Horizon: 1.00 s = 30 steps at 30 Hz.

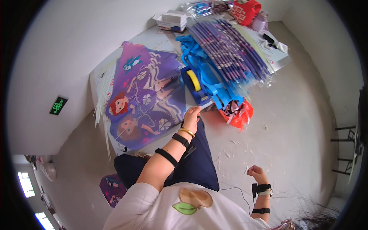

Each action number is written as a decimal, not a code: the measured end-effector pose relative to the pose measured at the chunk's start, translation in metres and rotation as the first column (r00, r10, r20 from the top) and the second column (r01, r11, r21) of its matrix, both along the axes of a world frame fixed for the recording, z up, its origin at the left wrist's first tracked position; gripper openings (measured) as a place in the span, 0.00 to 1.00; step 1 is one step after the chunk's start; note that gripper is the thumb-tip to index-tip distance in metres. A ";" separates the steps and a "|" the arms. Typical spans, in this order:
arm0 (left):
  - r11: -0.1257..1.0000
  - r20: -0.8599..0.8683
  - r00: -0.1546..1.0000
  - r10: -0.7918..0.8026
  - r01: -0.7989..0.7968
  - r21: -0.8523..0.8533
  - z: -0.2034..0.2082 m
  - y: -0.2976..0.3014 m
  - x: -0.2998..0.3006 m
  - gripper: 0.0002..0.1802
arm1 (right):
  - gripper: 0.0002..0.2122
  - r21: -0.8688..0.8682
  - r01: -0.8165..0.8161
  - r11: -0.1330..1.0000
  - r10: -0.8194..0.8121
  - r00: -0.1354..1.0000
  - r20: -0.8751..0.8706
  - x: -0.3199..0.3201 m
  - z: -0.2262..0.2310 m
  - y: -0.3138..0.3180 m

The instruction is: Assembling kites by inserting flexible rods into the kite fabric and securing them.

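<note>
My left hand [191, 118] is at the near table edge, just below a blue tape dispenser [194, 85] with a yellow core. Its fingers are curled together; what they hold, if anything, cannot be made out. Off to the right, over the floor, my right hand [258, 174] is closed, with a small whitish piece [247, 170] at its fingertips, too small to name. Purple printed sheets [147, 97] with red-haired figures and a castle, shaped like kites, lie overlapping on the table's left part. Blue straps [207, 73] are heaped beside the dispenser.
On the table [281, 64] lies a stack of slim purple rolls [230, 51] in clear plastic. A white box [171, 21] and a red bag [246, 11] stand at the back. An orange-red plastic bag [239, 115] hangs by the near edge. White scraps [226, 154] litter the floor.
</note>
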<state>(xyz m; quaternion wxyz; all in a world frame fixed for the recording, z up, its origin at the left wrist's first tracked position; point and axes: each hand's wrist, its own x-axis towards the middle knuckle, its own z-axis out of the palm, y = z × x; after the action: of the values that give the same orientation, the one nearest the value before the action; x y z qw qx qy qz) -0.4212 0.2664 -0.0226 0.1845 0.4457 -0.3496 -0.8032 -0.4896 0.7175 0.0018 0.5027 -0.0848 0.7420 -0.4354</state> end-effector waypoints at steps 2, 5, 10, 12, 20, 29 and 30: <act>0.995 -0.117 0.988 0.102 -0.103 -0.004 0.017 -0.009 0.038 0.08 | 0.02 -0.054 0.038 0.998 -0.037 0.999 0.018 -0.011 0.018 -0.025; 0.954 -0.142 0.945 0.293 -0.298 -0.017 0.025 -0.045 0.122 0.10 | 0.02 -0.119 -0.121 0.985 0.116 0.992 -0.050 -0.027 0.030 -0.092; 0.751 -0.060 0.751 0.657 -0.660 -0.034 0.036 -0.079 0.265 0.10 | 0.04 -0.190 -0.485 0.853 0.406 0.847 -0.343 -0.036 0.024 -0.240; 0.659 -0.092 0.661 0.744 -0.750 -0.061 0.029 -0.085 0.315 0.10 | 0.06 -0.185 -0.615 0.767 0.497 0.751 -0.435 -0.026 0.040 -0.309; 0.396 -0.081 0.403 0.912 -0.914 -0.082 0.012 -0.106 0.382 0.10 | 0.09 -0.037 -0.806 0.591 0.630 0.490 -0.602 -0.009 0.037 -0.500; 0.276 0.002 0.320 0.947 -0.813 -0.513 -0.043 -0.158 0.382 0.10 | 0.13 0.096 -0.728 0.679 0.646 0.529 -0.550 -0.016 -0.037 -0.607; 0.233 -0.036 0.331 0.943 -0.734 -0.638 -0.050 -0.163 0.380 0.10 | 0.13 0.111 -0.729 0.676 0.654 0.524 -0.546 -0.015 -0.039 -0.610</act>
<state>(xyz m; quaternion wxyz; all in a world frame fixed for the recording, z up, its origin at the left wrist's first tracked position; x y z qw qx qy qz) -0.0411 0.1030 -0.0727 0.6457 0.6259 -0.2864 -0.3306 -0.5050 0.1072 -0.0374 0.3944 -0.5249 0.7262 -0.2039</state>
